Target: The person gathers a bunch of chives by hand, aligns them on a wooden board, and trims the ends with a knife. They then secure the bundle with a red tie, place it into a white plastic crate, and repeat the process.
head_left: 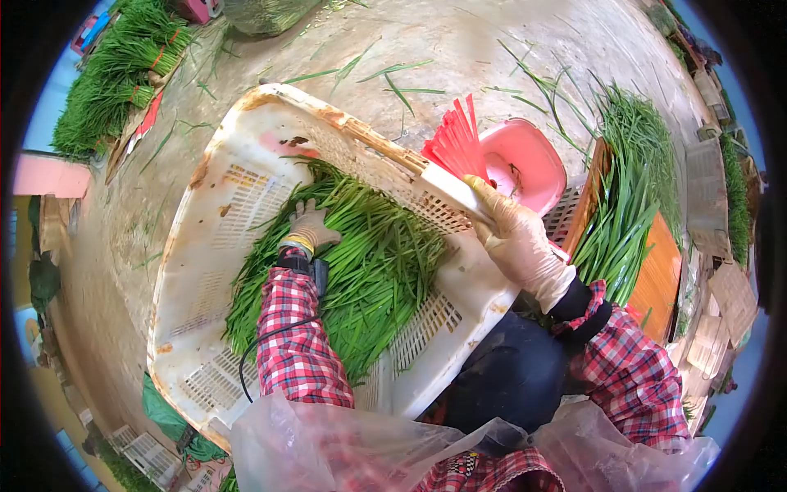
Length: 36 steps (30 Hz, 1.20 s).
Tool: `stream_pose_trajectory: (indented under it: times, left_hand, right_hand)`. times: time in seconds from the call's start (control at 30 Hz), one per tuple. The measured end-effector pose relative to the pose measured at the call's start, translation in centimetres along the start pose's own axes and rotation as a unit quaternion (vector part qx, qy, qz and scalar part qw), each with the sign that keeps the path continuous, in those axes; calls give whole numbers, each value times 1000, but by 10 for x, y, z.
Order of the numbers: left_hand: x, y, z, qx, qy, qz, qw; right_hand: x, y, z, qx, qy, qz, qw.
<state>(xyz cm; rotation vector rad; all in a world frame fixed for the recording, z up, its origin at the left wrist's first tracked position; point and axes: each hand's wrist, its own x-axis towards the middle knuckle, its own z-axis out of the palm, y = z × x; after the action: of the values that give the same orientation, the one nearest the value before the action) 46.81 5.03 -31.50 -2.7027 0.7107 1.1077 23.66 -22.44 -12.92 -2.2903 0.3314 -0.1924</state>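
The left grip (309, 228) lies spread, thumb apart, on the greens (373, 271) beneath it, inside the crate (190, 279). The right grip (516, 234) is closed around the crate's rim; just beyond it are red strips (451, 145) and a pink tub (548, 161), with leaves (627, 205) to its right.

We can't see the floor of the white crate (188, 205); green stalks (377, 287) cover it. Left hand (307, 225): fingertips partly lost in the stalks. Right hand (525, 242): palm side hidden from us. Red strips (449, 143): lower ends partly behind the crate. Bits inside pink bucket (541, 152) too small to ID. Top edge cuts off 1 translucent bag (266, 12).
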Motion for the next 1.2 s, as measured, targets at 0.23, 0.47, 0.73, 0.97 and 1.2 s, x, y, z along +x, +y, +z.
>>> stream_pose_trajectory:
  times: [0.23,0.47,0.73,0.97,1.2]
  left_hand:
    - [-82,38,18,-162,129,29,978]
    - [-153,88,79,-184,309,27,933]
    - [-115,65,68,-346,184,86,916]
    - [-99,87,71,-166,208,4,964]
    - [-92,37,77,-269,187,112,938]
  right_hand:
    - [0,1,1,29,-2,-1,1000]
    - [5,-11,-9,-25,-37,9,999]
    - [4,9,-12,-47,53,-78,994]
    - [-35,-51,-22,-273,31,-25,961]
    - [-165,-129,24,-127,-143,-213,958]
